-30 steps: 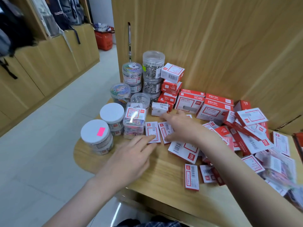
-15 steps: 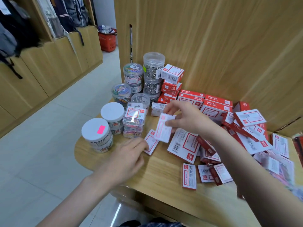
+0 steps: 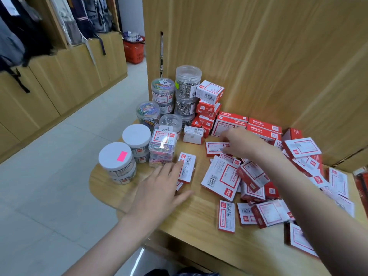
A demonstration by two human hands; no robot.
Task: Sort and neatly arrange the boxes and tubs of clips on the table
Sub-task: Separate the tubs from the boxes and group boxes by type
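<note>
Mid-sort. Right hand [image 3: 242,145] pinching flat box [image 3: 216,148]; left hand [image 3: 159,188] spread, fingertips on small box [image 3: 187,169]. Next: align both beside tubs [image 3: 137,137].

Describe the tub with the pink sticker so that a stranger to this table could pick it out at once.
Start at the rounded left end of the wooden table, where round tubs stand in a cluster. The tub with the pink sticker is the one nearest the table edge, just ahead of the left hand. Its white lid matches the white-lidded tub behind it, but only this lid carries a bright pink sticker.
</note>
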